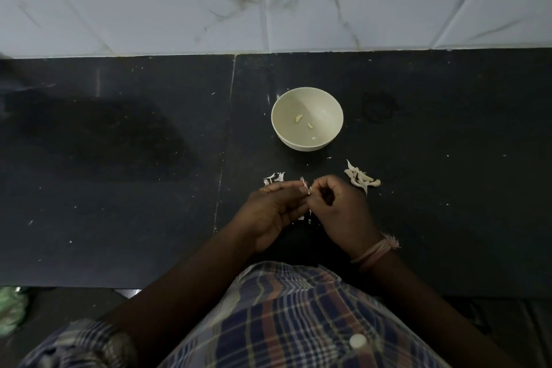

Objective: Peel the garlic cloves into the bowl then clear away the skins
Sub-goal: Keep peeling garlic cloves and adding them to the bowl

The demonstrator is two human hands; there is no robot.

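A pale bowl [306, 118] stands on the black counter with a few peeled garlic cloves [298, 118] inside. Just in front of it my left hand [270, 212] and my right hand [340, 209] meet and pinch a small garlic clove [306, 188] between their fingertips, with a strip of skin sticking up from it. A heap of unpeeled cloves [360, 179] lies right of my right hand. Loose skins [273, 178] lie left of the fingertips, and more scraps [304, 218] show under my hands.
The black counter [119, 173] runs to a white marbled tile wall [268, 0] at the back. Tiny skin flecks dot the counter. Something green [10, 308] sits below the counter's front edge at the far left.
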